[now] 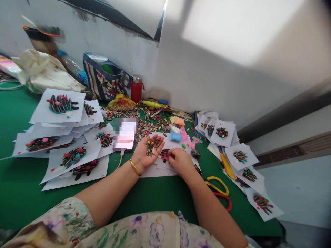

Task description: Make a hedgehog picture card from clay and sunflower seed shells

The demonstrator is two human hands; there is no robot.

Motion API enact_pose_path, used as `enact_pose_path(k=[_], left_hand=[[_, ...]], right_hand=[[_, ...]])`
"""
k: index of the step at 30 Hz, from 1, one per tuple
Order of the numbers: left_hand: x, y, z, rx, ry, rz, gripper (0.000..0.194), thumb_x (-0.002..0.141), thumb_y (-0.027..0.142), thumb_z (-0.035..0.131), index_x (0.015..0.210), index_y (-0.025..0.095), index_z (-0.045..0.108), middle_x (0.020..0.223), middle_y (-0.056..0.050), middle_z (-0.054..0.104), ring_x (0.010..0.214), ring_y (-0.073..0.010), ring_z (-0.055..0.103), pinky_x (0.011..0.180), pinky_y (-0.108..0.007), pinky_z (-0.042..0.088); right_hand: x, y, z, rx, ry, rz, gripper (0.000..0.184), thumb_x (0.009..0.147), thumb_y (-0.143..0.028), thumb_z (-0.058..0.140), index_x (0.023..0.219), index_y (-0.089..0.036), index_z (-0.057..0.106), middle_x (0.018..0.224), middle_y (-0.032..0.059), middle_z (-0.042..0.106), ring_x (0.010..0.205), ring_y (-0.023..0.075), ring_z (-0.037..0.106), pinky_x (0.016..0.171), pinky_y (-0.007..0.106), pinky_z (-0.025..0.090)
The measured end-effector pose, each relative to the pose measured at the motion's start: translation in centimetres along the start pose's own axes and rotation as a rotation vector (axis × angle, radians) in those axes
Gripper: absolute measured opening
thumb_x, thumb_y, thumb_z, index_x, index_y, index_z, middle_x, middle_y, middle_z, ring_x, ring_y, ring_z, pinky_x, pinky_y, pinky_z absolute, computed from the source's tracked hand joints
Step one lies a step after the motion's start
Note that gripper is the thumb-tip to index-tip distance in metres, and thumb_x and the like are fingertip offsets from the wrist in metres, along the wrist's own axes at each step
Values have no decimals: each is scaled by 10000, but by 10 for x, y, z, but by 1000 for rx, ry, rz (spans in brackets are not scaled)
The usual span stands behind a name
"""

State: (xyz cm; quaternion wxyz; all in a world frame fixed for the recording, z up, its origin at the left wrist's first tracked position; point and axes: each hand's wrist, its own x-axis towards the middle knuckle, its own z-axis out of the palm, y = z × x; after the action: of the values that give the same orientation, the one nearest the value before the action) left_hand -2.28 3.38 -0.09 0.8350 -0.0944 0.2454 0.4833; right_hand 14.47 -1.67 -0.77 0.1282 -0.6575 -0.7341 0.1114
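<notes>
My left hand is turned palm up and cupped, with a small pile of sunflower seeds and a few coloured beads in it. Beside it, the fingertips of my right hand are pinched together at the edge of a pink clay shape with striped seeds set in it. Whatever the pinch holds is hidden. The shape lies on a white sheet of paper. Just beyond my hands sit a blue clay packet and pink clay.
Finished-looking seed pictures on paper are stacked at left and right. A charging phone stands left of my hands. Loose seeds spread behind. Scissors lie right; a red flask and striped bag stand by the wall.
</notes>
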Motion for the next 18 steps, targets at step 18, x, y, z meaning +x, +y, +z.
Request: enact_pose_path(k=[18], left_hand=[[0, -3, -2, 34, -32, -33, 296, 958, 272, 424, 897, 90, 649, 879, -151, 709, 906, -235, 706, 841, -394, 578]], right_hand=[[-10, -17, -10, 128, 202, -211, 140, 867, -246, 576, 916, -205, 700, 873, 49, 628, 839, 170, 579, 792, 270, 437]])
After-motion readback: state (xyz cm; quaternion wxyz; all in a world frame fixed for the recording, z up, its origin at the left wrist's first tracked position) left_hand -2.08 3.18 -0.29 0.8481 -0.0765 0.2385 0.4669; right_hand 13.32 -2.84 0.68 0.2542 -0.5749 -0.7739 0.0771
